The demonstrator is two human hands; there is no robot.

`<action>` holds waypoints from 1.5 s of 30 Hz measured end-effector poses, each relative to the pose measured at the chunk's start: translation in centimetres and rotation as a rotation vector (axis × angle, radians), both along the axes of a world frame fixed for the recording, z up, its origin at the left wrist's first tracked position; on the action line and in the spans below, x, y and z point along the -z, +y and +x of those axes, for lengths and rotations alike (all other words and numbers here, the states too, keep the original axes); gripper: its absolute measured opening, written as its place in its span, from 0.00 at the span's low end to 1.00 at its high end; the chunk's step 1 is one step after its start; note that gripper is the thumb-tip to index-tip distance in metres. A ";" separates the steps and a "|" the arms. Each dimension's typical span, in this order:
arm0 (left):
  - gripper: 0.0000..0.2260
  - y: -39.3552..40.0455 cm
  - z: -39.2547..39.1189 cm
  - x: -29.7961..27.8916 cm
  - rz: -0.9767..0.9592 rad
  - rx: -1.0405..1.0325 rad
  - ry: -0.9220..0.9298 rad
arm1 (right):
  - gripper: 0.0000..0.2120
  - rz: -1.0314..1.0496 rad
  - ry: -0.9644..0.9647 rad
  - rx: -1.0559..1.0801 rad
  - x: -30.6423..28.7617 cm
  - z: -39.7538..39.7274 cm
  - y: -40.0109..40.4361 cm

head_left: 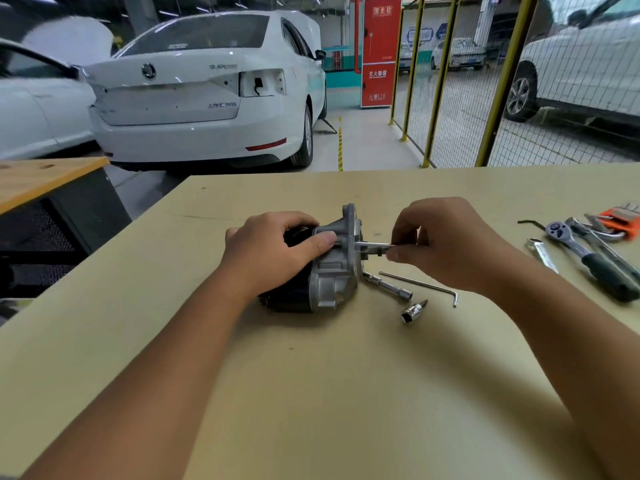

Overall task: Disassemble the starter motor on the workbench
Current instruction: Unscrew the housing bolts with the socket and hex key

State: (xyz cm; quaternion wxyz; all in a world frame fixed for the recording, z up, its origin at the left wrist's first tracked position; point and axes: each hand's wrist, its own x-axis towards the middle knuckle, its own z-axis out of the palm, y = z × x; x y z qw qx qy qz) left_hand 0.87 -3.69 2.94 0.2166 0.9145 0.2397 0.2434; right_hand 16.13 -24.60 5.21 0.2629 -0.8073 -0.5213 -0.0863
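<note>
Head-worn camera looks forward and down, close over the workbench [311, 393].

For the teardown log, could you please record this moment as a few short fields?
Left hand: grips the starter motor, steadying it on the workbench
Right hand: pinches a thin tool at the motor's end housing
Loose beside motor: extension bar, hex key, socket
Far right: ratchet, wrench, orange hex key set

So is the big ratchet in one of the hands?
No, the ratchet lies on the bench at the right, while the right hand pinches a thin rod at the motor.
</note>
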 end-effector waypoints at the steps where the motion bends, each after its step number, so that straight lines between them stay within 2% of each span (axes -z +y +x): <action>1: 0.30 0.0 0.1 0.0 0.004 -0.006 0.000 | 0.05 0.004 0.004 -0.018 0.0 0.0 0.0; 6: 0.30 0.0 0.1 0.1 0.003 -0.004 -0.009 | 0.06 0.016 0.038 -0.080 -0.4 0.1 -0.4; 11: 0.30 0.0 0.1 0.0 -0.005 0.007 0.000 | 0.08 -0.065 -0.051 -0.053 -0.3 0.2 -0.1; 15: 0.30 0.1 0.0 0.0 -0.022 0.012 0.003 | 0.05 -0.064 -0.162 0.021 -0.5 -0.1 -0.2; 23: 0.27 0.0 0.0 0.0 -0.006 0.002 -0.004 | 0.06 -0.018 -0.021 -0.089 0.0 -0.4 0.0; 28: 0.22 0.0 0.0 0.0 -0.006 0.014 -0.005 | 0.08 -0.050 -0.038 -0.084 -0.2 -0.4 0.1; 34: 0.28 0.2 0.0 0.1 -0.017 0.020 -0.005 | 0.05 -0.035 -0.161 -0.024 -0.5 -0.8 0.0; 39: 0.27 -0.1 0.0 0.0 -0.013 0.011 -0.012 | 0.05 0.006 -0.083 -0.052 -0.5 -0.9 -0.3; 45: 0.27 -0.1 0.2 0.1 -0.005 0.015 -0.023 | 0.07 -0.107 -0.037 -0.051 -0.6 0.2 -0.5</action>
